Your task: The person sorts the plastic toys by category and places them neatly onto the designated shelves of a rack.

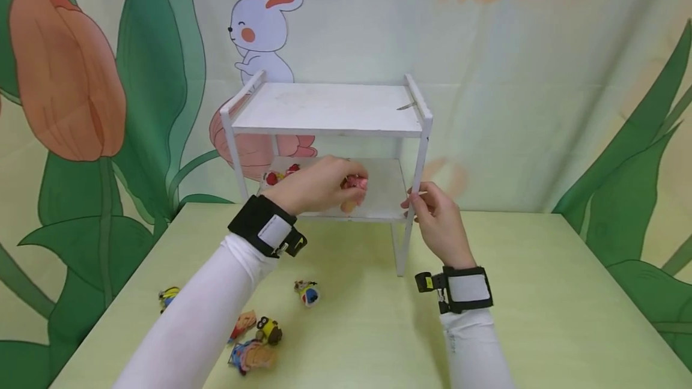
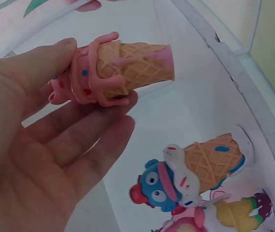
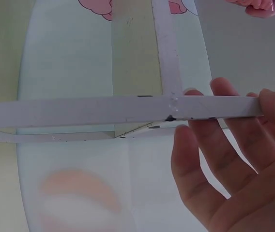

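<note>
My left hand (image 1: 319, 186) is over the lower shelf of a small white rack (image 1: 330, 107). Thumb and fingers pinch a toy ice cream cone (image 2: 140, 65) by its pink top, the waffle end pointing away from the palm in the left wrist view. Below it on the shelf lie a toy cone with a blue face (image 2: 164, 183) and a yellow-and-pink toy (image 2: 234, 212). At the rack's front right leg (image 3: 215, 106) my right hand (image 1: 442, 224) holds on, thumb on one side and fingers behind.
On the green table (image 1: 540, 293) lie a small blue-and-white figure (image 1: 308, 294), a yellow-and-black figure (image 1: 269, 330), a blue-and-tan one (image 1: 251, 356) and a red-and-tan one (image 1: 243, 323). Another yellow figure (image 1: 169, 296) is by the left sleeve. A printed curtain (image 1: 503, 77) hangs behind the rack.
</note>
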`<state>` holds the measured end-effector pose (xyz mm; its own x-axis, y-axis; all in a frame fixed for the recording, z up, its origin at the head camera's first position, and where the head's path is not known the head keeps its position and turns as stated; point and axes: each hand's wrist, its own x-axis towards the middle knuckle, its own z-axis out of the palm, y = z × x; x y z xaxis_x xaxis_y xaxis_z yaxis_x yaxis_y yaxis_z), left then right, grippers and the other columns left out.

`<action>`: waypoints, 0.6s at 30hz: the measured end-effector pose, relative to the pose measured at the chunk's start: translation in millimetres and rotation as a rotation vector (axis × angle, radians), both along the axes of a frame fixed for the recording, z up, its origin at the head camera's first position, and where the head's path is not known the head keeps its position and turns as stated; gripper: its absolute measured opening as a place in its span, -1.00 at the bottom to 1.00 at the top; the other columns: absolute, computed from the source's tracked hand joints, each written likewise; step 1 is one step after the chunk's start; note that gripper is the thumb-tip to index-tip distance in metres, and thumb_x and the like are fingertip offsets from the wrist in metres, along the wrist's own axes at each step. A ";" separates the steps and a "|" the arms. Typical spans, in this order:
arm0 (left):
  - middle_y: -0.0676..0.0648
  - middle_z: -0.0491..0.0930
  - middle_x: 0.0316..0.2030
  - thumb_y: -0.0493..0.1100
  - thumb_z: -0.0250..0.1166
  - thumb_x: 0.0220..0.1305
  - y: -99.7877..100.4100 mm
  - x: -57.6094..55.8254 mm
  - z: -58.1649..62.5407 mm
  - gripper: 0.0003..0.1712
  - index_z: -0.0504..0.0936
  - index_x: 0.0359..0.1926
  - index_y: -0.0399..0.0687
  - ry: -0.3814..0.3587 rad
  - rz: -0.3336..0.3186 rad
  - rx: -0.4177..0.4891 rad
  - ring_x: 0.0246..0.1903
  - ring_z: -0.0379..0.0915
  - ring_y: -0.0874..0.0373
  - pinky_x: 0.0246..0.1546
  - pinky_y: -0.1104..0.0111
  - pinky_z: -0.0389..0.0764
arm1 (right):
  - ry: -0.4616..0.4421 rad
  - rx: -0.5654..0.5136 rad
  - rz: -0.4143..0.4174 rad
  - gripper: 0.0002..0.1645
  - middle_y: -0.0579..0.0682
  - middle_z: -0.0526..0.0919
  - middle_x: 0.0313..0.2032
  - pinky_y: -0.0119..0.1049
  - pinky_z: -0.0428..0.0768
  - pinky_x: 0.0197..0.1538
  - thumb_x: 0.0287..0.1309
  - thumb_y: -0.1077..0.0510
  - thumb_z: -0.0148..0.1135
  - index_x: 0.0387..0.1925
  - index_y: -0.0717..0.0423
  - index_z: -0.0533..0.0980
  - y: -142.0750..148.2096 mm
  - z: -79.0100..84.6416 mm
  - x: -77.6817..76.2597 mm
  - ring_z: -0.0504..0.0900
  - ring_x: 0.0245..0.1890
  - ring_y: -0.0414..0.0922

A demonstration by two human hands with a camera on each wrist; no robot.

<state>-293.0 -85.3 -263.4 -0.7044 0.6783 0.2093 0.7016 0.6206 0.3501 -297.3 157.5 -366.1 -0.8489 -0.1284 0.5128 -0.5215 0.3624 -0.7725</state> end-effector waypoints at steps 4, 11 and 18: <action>-0.05 0.55 -0.50 -0.16 0.16 0.44 0.2 -3.8 -0.5 -0.85 0.55 -0.29 -0.11 -0.021 0.017 0.004 -0.48 0.44 0.17 -0.37 0.37 0.43 | -0.002 0.006 -0.002 -0.73 0.08 0.69 -0.25 0.01 0.64 -0.12 0.46 0.14 0.03 0.00 0.25 0.49 0.7 -0.5 0.3 0.68 -0.19 0.01; 0.00 0.48 -0.53 -0.23 0.18 0.40 0.7 -8.3 -1.5 -0.88 0.54 -0.33 -0.12 -0.013 0.066 -0.052 -0.48 0.41 0.16 -0.41 0.37 0.41 | 0.000 0.005 -0.003 -0.73 0.07 0.69 -0.25 -0.02 0.64 -0.12 0.46 0.15 0.03 0.01 0.25 0.49 1.0 -0.5 0.7 0.68 -0.21 0.00; -0.02 0.44 -0.48 -0.28 0.20 0.33 3.3 -12.5 -1.6 -0.95 0.54 -0.32 -0.11 0.027 0.117 -0.161 -0.48 0.37 0.13 -0.45 0.38 0.35 | 0.000 -0.004 0.004 -0.74 0.08 0.69 -0.26 0.02 0.63 -0.12 0.46 0.16 0.03 0.01 0.25 0.49 0.8 -0.6 -0.3 0.68 -0.22 0.00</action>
